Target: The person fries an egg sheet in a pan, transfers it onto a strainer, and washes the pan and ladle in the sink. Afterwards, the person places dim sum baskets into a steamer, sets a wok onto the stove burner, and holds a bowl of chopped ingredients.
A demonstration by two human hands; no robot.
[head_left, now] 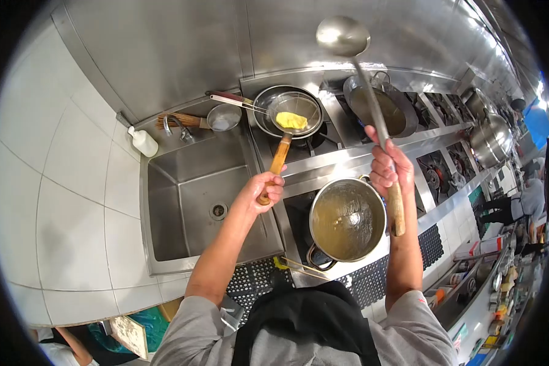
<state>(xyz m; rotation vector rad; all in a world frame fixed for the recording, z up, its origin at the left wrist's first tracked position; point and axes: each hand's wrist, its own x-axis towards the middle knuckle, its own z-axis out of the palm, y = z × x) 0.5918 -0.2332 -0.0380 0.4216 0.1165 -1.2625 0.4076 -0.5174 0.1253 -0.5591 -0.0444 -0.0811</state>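
My left hand [266, 190] is closed round the wooden handle of a wire strainer [302, 105]. A yellow piece of food [291, 120] lies in the strainer, which is over a dark pan [267, 97] on the back burner. My right hand [389, 163] grips the long handle of a metal ladle [343, 36], its bowl raised near the back wall. Below and between my hands, a large pot [348, 219] of cloudy, brownish liquid stands on the front of the stove.
A steel sink [192, 183] with a tap [180, 127] is at the left, beside a white bottle [143, 141]. A small bowl [224, 117] sits behind it. An oval pan [381, 110] of liquid is at the back. Another person [524, 201] stands far right.
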